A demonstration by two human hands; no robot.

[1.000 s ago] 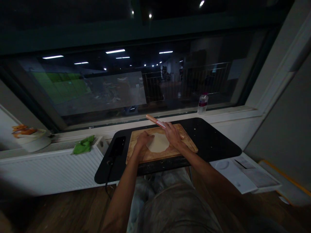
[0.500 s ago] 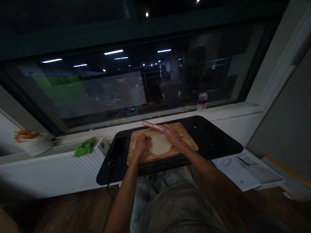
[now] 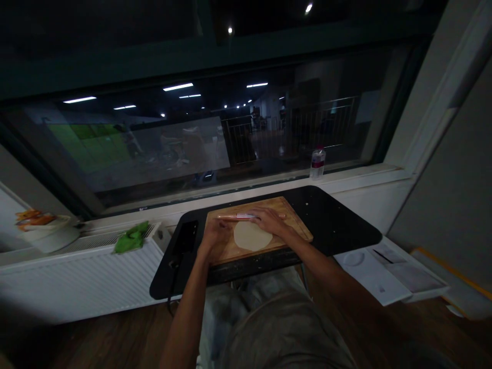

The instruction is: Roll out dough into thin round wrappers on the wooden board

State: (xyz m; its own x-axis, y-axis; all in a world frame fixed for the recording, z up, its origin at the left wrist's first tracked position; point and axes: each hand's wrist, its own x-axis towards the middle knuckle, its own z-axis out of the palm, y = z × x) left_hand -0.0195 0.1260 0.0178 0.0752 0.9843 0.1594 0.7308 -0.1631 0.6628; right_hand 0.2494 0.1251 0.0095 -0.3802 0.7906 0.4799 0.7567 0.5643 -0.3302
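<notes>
A thin wooden rolling pin (image 3: 230, 218) with a pale label lies crosswise over the far part of a wooden cutting board (image 3: 298, 225). My right hand (image 3: 268, 219) is closed over the pin, right of its middle. At the pin's left end is my left hand (image 3: 215, 233), its fingers partly curled; dim light hides whether they grip the pin. Just nearer to me than the pin, a flat round sheet of pale dough (image 3: 251, 237) rests on the board between both hands.
The board sits on a black table (image 3: 338, 215), with a dark phone-like slab (image 3: 188, 236) at left. A plastic bottle (image 3: 317, 163) stands on the windowsill. A green cloth (image 3: 131, 238) and a white pot (image 3: 52, 236) are on the left. White boxes (image 3: 388, 274) lie low at right.
The rolling pin has come down from a tilt and nearer to me, now almost level across the board. My left hand has left the dough's edge and moved left to the pin's end.
</notes>
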